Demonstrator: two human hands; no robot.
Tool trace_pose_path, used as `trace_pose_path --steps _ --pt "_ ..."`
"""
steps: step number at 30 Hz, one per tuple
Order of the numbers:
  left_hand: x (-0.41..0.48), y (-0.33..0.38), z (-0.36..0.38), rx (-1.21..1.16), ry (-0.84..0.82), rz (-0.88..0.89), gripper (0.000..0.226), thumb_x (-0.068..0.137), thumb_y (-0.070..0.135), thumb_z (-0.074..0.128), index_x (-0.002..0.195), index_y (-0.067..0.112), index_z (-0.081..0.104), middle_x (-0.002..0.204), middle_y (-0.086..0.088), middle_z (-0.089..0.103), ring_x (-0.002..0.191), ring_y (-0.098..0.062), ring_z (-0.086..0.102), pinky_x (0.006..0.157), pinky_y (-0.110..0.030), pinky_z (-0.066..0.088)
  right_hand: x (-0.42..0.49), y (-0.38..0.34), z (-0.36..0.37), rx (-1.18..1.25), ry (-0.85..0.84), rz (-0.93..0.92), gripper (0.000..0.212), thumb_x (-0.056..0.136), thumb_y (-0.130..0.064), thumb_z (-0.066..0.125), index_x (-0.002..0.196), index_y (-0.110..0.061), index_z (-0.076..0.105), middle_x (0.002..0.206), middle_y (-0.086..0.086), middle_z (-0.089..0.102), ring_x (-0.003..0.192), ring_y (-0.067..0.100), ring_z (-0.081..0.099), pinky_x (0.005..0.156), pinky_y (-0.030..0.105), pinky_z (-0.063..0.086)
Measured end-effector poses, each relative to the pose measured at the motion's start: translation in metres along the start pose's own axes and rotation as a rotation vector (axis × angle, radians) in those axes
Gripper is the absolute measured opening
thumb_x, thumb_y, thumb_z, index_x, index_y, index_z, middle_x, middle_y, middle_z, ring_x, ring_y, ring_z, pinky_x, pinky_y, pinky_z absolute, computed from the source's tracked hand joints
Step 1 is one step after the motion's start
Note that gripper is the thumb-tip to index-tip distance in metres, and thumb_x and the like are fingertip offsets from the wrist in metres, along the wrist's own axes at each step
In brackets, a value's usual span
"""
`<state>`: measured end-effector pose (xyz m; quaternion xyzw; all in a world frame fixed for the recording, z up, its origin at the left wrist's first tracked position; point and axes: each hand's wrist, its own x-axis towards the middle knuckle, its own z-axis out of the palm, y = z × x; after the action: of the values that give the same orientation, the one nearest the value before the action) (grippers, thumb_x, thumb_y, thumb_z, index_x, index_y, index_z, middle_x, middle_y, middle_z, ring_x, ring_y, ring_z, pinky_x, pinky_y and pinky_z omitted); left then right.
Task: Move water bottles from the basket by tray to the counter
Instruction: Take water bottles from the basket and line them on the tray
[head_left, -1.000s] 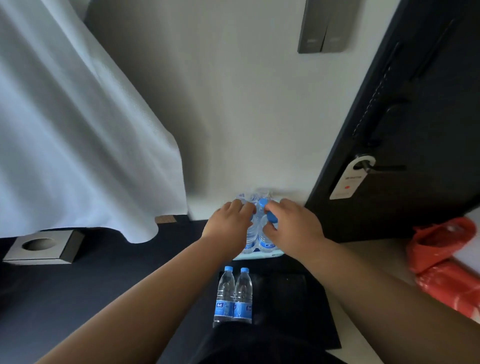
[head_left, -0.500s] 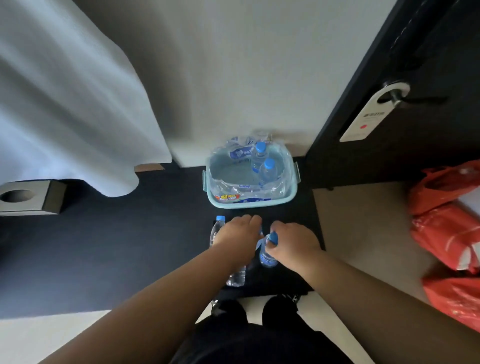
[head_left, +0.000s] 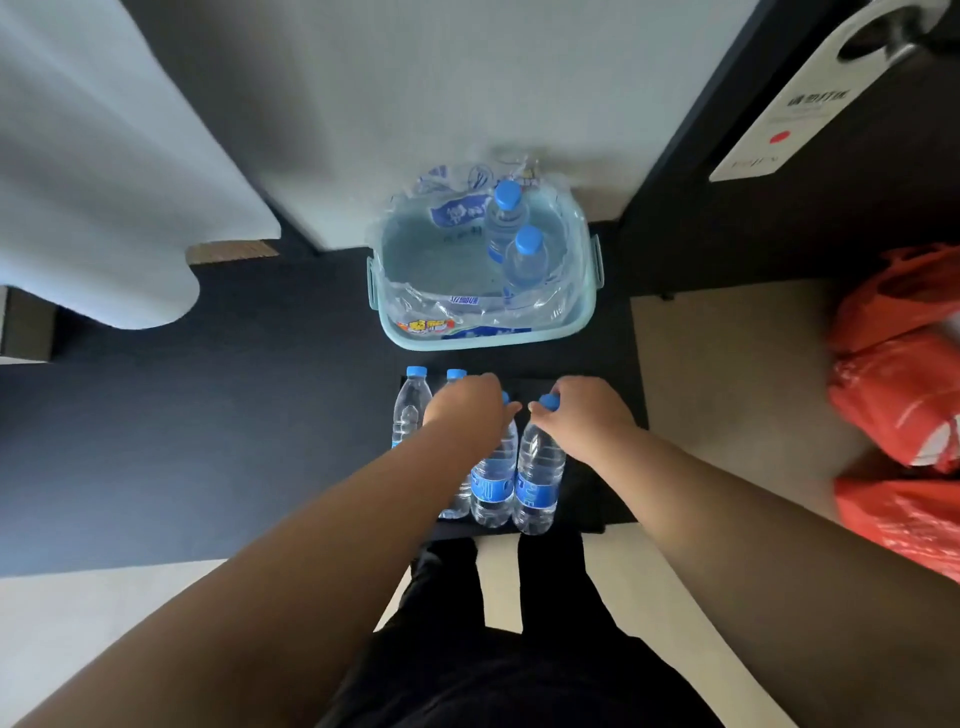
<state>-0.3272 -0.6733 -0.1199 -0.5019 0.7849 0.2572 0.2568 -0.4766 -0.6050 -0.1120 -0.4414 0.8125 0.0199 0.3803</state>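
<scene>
Two clear plastic water bottles with blue caps (head_left: 506, 218) stand upright in the pale blue plastic basket (head_left: 483, 340), straight beyond your fingers (head_left: 540, 411) and a little to their right, so your right hand (head_left: 587, 410) looks the nearer one. Its fingers pinch the cap of the rightmost bottle (head_left: 540, 467), upright on the black tray (head_left: 592, 499). Your left hand (head_left: 467, 408) curls over the cap of the neighbouring bottle (head_left: 493, 478). A further pair of bottles (head_left: 413, 410) stands left of those fingers.

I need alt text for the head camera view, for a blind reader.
The left hand and right hand each grip a blue-capped clear plastic water bottle standing on a flat black tray beside two others; beyond, a pale blue plastic basket holds two more bottles.
</scene>
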Motion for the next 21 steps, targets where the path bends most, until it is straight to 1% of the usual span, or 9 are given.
trace_pose_path --steps 2,4,5,7,10,11,16,19,21 --pt "0.017 -0.005 0.005 -0.018 -0.019 -0.066 0.048 0.101 0.061 0.047 0.107 0.014 0.054 0.095 -0.007 0.065 0.091 -0.031 0.066 0.067 -0.039 0.049 0.021 -0.003 0.007 -0.013 -0.015 0.043 0.038 0.091 -0.059 0.062 0.090 -0.021 0.065 0.079 -0.003 0.067 0.072 0.017 0.066 0.072 0.042 0.061" --pt "0.034 -0.011 0.011 -0.023 -0.013 -0.138 0.052 0.096 0.067 0.050 0.088 0.015 0.049 0.079 -0.001 0.057 0.071 -0.024 0.061 0.056 -0.034 0.043 0.040 -0.006 0.015 -0.068 -0.043 0.083 0.049 0.090 -0.067 0.057 0.087 -0.019 0.066 0.075 -0.001 0.068 0.070 0.020 0.067 0.075 0.044 0.061" --pt "0.042 -0.014 0.014 -0.025 -0.010 -0.163 0.055 0.094 0.069 0.051 0.080 0.017 0.048 0.074 0.001 0.055 0.063 -0.020 0.057 0.051 -0.032 0.038 0.047 -0.008 0.019 -0.103 -0.050 0.102 0.054 0.089 -0.072 0.055 0.087 -0.019 0.066 0.074 0.000 0.068 0.070 0.021 0.067 0.076 0.044 0.061" --pt "0.054 -0.016 0.021 -0.029 -0.018 -0.179 0.055 0.092 0.072 0.052 0.073 0.020 0.049 0.071 0.001 0.058 0.058 -0.017 0.054 0.047 -0.029 0.034 0.059 -0.009 0.029 -0.154 -0.052 0.123 0.062 0.088 -0.079 0.050 0.084 -0.018 0.064 0.073 0.001 0.068 0.071 0.022 0.067 0.076 0.043 0.059" --pt "0.067 -0.014 0.032 -0.015 -0.037 -0.168 0.056 0.095 0.071 0.048 0.075 0.019 0.051 0.071 0.000 0.061 0.058 -0.018 0.057 0.047 -0.029 0.036 0.071 -0.007 0.040 -0.153 -0.055 0.144 0.065 0.092 -0.078 0.046 0.077 -0.016 0.062 0.066 0.001 0.066 0.062 0.020 0.064 0.056 0.034 0.048" --pt "0.069 -0.013 0.036 -0.027 -0.042 -0.170 0.055 0.096 0.069 0.047 0.078 0.018 0.053 0.072 0.000 0.061 0.059 -0.019 0.058 0.047 -0.030 0.036 0.074 -0.006 0.042 -0.148 -0.065 0.159 0.065 0.094 -0.076 0.045 0.079 -0.015 0.062 0.067 0.002 0.066 0.062 0.021 0.063 0.053 0.032 0.044" --pt "0.062 -0.022 0.043 -0.022 -0.072 -0.159 0.042 0.102 0.058 0.042 0.102 0.017 0.054 0.080 -0.001 0.059 0.070 -0.025 0.059 0.057 -0.033 0.042 0.070 0.003 0.043 -0.101 -0.119 0.175 0.055 0.102 -0.061 0.045 0.098 -0.009 0.066 0.080 0.007 0.067 0.073 0.026 0.065 0.059 0.034 0.046" --pt "0.049 -0.030 0.043 -0.035 -0.043 -0.112 0.050 0.102 0.062 0.035 0.108 0.019 0.058 0.086 -0.001 0.061 0.076 -0.025 0.062 0.063 -0.037 0.048 0.058 0.006 0.040 -0.085 -0.123 0.168 0.044 0.104 -0.053 0.045 0.103 -0.013 0.065 0.085 0.004 0.067 0.074 0.022 0.065 0.057 0.033 0.046" --pt "0.043 -0.035 0.040 -0.047 -0.046 -0.086 0.050 0.101 0.065 0.032 0.109 0.025 0.063 0.087 0.001 0.064 0.077 -0.021 0.065 0.069 -0.038 0.053 0.050 0.004 0.036 -0.089 -0.139 0.165 0.042 0.104 -0.051 0.044 0.109 -0.015 0.064 0.093 0.004 0.068 0.080 0.023 0.066 0.062 0.034 0.051"
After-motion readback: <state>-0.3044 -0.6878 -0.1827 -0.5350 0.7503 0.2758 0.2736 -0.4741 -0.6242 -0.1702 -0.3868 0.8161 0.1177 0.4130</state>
